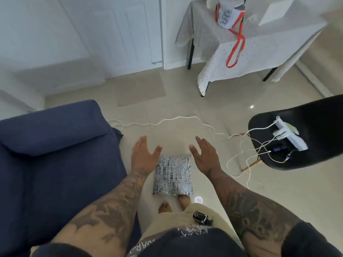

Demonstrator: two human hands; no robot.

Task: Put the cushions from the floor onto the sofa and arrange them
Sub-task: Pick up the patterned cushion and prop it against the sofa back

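Observation:
A grey and white patterned cushion lies flat on the tiled floor just in front of my bare feet. My left hand hovers over its left edge, fingers spread and empty. My right hand hovers over its right edge, also spread and empty. Neither hand touches the cushion as far as I can see. The dark blue sofa fills the left side, right beside the cushion; no cushions show on its seat.
A black chair at the right carries a power strip, a small device and white cables that trail across the floor. Behind stands a table under a white cloth with a bag on it. A white door is at the back.

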